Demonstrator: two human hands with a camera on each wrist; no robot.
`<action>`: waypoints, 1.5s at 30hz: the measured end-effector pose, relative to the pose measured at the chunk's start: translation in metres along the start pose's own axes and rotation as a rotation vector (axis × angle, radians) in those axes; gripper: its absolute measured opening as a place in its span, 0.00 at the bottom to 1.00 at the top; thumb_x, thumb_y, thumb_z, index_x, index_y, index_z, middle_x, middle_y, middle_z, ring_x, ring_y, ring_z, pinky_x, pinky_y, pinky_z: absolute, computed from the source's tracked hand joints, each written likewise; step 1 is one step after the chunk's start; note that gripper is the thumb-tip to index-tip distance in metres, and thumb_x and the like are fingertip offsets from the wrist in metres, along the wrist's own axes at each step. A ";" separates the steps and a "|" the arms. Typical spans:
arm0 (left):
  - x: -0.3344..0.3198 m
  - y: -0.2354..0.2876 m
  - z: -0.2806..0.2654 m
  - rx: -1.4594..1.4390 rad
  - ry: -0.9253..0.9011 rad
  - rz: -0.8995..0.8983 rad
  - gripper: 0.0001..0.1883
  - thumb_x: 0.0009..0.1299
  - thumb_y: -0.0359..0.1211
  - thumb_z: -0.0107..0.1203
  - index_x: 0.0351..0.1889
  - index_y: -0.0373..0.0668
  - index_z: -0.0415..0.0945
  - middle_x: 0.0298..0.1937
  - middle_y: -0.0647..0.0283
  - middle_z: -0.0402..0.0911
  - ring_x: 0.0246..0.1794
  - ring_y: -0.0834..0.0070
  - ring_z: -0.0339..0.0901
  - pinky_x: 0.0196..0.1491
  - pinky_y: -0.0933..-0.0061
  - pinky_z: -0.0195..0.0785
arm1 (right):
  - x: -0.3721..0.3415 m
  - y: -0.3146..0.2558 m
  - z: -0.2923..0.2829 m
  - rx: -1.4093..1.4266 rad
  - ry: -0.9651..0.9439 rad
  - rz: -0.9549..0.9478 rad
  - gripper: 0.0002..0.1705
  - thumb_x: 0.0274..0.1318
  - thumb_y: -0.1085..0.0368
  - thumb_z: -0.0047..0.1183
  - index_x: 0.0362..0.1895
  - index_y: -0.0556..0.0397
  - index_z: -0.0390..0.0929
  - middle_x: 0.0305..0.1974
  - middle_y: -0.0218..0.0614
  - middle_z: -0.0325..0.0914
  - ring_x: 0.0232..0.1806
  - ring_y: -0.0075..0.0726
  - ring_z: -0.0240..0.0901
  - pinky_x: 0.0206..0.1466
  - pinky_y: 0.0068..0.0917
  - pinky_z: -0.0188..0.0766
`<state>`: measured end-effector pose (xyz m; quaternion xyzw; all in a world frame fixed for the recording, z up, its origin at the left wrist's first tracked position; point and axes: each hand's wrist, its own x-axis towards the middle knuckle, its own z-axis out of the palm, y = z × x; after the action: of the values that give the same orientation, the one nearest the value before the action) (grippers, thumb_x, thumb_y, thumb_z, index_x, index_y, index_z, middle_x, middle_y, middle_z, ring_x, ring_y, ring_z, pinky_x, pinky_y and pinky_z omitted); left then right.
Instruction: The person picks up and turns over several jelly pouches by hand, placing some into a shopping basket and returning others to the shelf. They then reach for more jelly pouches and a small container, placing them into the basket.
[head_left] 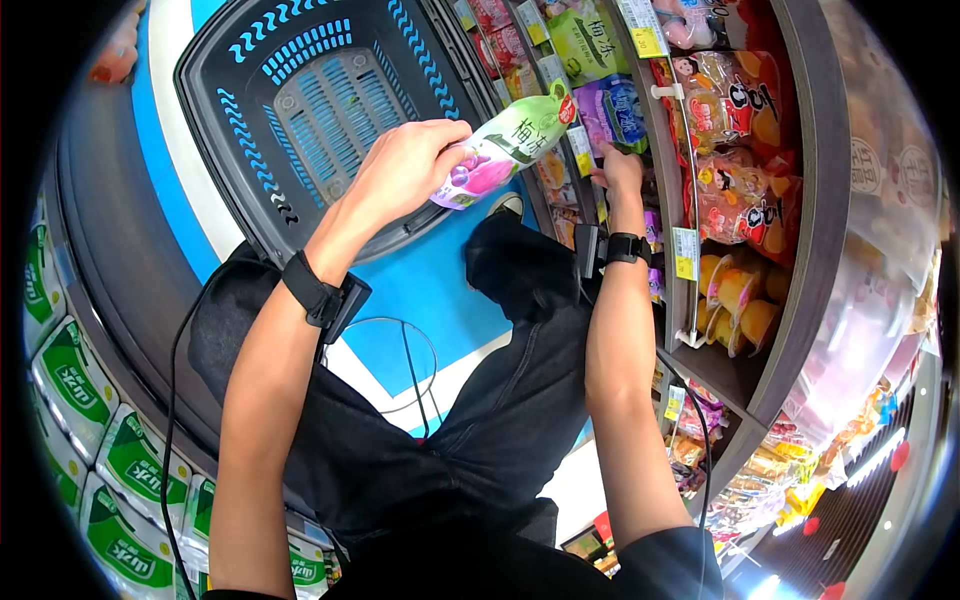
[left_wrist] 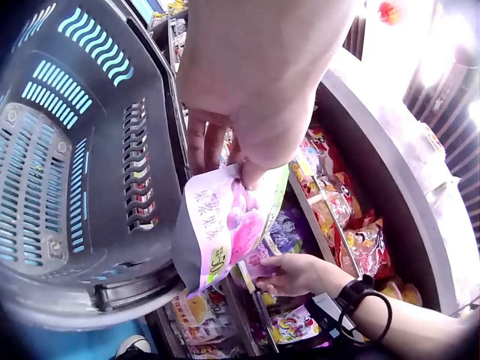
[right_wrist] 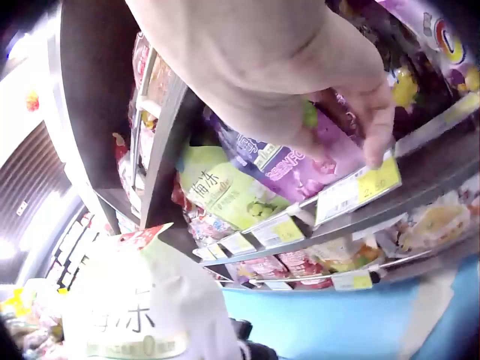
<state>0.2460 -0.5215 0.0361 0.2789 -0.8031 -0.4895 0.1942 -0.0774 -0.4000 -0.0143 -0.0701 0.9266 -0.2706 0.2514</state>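
My left hand (head_left: 400,168) pinches the edge of a pale green and purple jelly pouch (head_left: 515,140) with plums printed on it. The pouch hangs between the basket and the shelf, its top leaning toward the shelf. My right hand (head_left: 622,172) reaches into the shelf, fingers and thumb bent around the front of a purple jelly pouch (right_wrist: 330,154). That pouch sits behind the price tags, beside a green jelly pouch (right_wrist: 229,187). In the left wrist view, the fingertips of the left hand are partly hidden behind its pouch.
A dark grey shopping basket (head_left: 225,150) stands open at left front on the blue and white floor. Price tags (head_left: 578,150) line the shelf edge. Red-printed bags (head_left: 745,200) fill the shelf at right. Green-and-white packages (head_left: 75,385) are stacked at far left.
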 end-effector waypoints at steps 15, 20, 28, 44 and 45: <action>-0.003 0.007 -0.011 0.042 -0.004 0.010 0.09 0.69 0.33 0.53 0.40 0.36 0.75 0.35 0.51 0.77 0.36 0.51 0.75 0.39 0.60 0.68 | 0.026 -0.008 0.030 0.453 -0.023 0.236 0.18 0.64 0.64 0.48 0.55 0.60 0.69 0.44 0.46 0.75 0.28 0.44 0.80 0.24 0.28 0.75; -0.003 0.005 -0.009 0.046 0.000 0.008 0.09 0.69 0.33 0.53 0.40 0.36 0.75 0.36 0.51 0.78 0.37 0.51 0.75 0.39 0.60 0.68 | 0.017 -0.014 0.030 0.534 -0.080 0.156 0.18 0.64 0.64 0.49 0.53 0.63 0.68 0.43 0.47 0.75 0.30 0.48 0.80 0.23 0.30 0.77; -0.002 0.007 -0.006 0.070 -0.005 0.027 0.09 0.69 0.33 0.52 0.41 0.37 0.75 0.36 0.51 0.78 0.37 0.51 0.75 0.39 0.60 0.68 | 0.003 -0.012 0.027 0.793 -0.014 0.159 0.25 0.50 0.64 0.63 0.47 0.67 0.67 0.37 0.48 0.76 0.22 0.47 0.78 0.20 0.30 0.79; -0.003 0.009 -0.006 0.085 -0.024 0.022 0.09 0.69 0.33 0.53 0.41 0.37 0.75 0.37 0.51 0.78 0.38 0.51 0.75 0.40 0.59 0.68 | 0.024 0.003 0.027 0.358 0.191 -0.109 0.19 0.55 0.61 0.61 0.32 0.70 0.76 0.28 0.46 0.81 0.24 0.35 0.80 0.24 0.24 0.76; -0.003 0.009 -0.005 0.084 -0.015 0.034 0.09 0.68 0.33 0.53 0.41 0.37 0.75 0.37 0.51 0.78 0.38 0.51 0.75 0.40 0.59 0.68 | 0.022 0.001 0.026 0.275 0.192 -0.146 0.20 0.56 0.59 0.60 0.32 0.70 0.76 0.28 0.46 0.82 0.24 0.36 0.80 0.25 0.25 0.76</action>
<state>0.2492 -0.5198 0.0467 0.2696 -0.8290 -0.4539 0.1845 -0.0832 -0.4171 -0.0430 -0.0759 0.8930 -0.4179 0.1489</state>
